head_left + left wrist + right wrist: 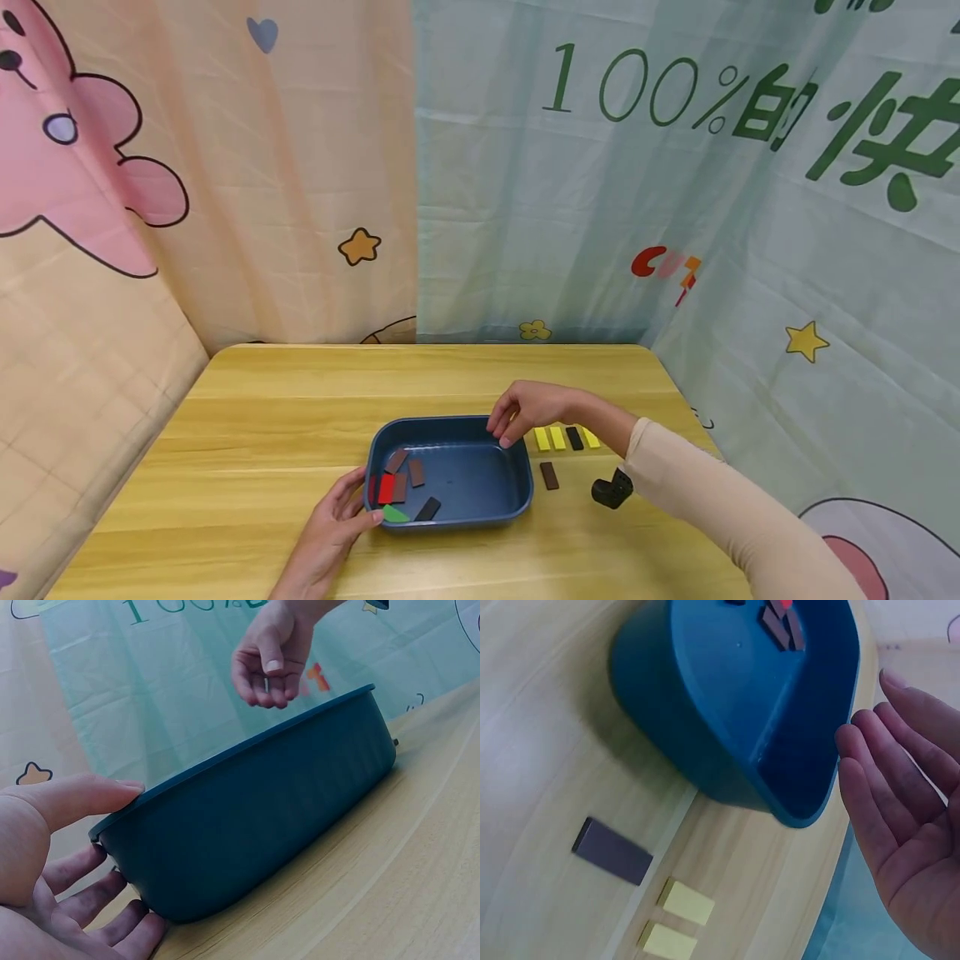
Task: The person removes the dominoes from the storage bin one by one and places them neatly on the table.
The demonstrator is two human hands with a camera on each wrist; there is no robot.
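Note:
A dark blue plastic bin (472,483) stands on the table. My left hand (330,521) grips its near left corner, the thumb (112,796) on the rim and the fingers against the outer wall. Over the far right corner of the bin hovers my right hand (528,406), with fingers loosely bent and nothing in them. Inside, toward the left, lie several brown blocks (416,473), a red block (386,488), a green block (395,514) and a black block (428,509), all small and flat.
Right of the bin, several yellow blocks (557,438) and a black block (574,438) form a row. A brown block (549,476) lies nearer. A black object (612,490) of unclear kind shows beneath the right forearm. Printed curtains (480,208) border the table.

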